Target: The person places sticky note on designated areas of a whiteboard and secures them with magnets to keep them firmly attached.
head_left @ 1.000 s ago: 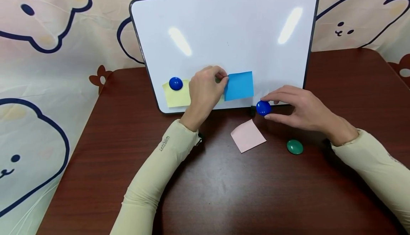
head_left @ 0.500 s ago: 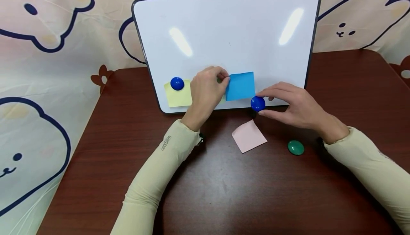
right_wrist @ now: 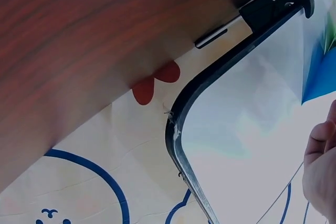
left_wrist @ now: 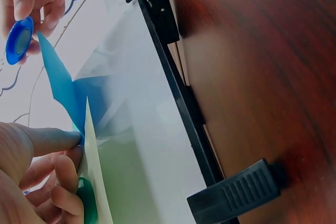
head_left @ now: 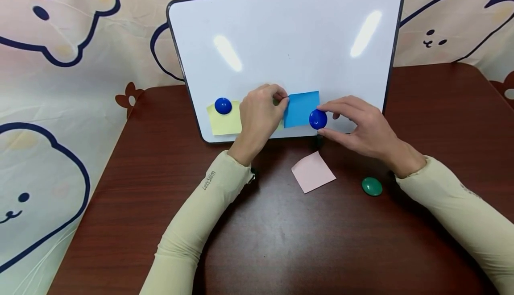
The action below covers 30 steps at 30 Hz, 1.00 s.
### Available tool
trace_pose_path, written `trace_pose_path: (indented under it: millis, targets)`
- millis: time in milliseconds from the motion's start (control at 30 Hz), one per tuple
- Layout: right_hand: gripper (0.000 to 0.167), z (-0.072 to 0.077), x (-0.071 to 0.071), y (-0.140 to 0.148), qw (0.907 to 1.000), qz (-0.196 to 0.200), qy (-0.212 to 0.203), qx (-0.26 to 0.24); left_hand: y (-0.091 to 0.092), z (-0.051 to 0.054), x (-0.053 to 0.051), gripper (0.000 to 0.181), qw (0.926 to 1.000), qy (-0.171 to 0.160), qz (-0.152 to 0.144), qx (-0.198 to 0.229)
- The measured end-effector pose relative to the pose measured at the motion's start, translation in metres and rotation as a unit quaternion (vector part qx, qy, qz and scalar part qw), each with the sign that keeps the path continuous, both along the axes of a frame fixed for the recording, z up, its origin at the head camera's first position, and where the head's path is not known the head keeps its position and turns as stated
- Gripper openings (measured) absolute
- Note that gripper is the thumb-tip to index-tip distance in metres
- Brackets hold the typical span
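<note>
My left hand (head_left: 260, 114) pinches the left edge of a blue sticky note (head_left: 298, 107) at the lower part of the whiteboard (head_left: 289, 31). In the left wrist view the note's free side stands away from the board. My right hand (head_left: 363, 123) holds a round blue magnet (head_left: 318, 119) between thumb and fingers, in front of the note's lower right corner. A second blue magnet (head_left: 223, 105) sits on a pale yellow note (head_left: 225, 124) to the left. Under my left fingers a green magnet (left_wrist: 87, 200) partly shows beside a pale note (left_wrist: 94, 169).
On the brown table (head_left: 261, 241) lie a pink sticky note (head_left: 313, 173) and a green magnet (head_left: 372, 186), both in front of the board. Black clip-like feet (left_wrist: 233, 192) hold the board's lower edge. A patterned cloth (head_left: 132, 31) hangs behind.
My right hand has moved left and up with the blue magnet, from beside the board's lower edge to the blue note's lower right corner. My left hand has stayed on the note.
</note>
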State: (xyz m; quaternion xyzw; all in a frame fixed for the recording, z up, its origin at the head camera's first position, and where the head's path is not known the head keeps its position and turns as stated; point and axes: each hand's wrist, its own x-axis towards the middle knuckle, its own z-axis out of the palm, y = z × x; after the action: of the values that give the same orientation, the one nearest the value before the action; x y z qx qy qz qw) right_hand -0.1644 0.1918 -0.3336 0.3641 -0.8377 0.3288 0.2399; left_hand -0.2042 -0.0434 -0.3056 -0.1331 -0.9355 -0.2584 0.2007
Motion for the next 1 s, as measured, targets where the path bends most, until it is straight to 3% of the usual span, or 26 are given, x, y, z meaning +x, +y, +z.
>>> trace_pose_path:
  millis: [1000]
  targets:
    - [0.057, 0.002, -0.015, -0.013, 0.999, -0.031, -0.032, 0.0, -0.001, 0.0, 0.0, 0.014, 1.0, -0.001, -0.003, -0.002]
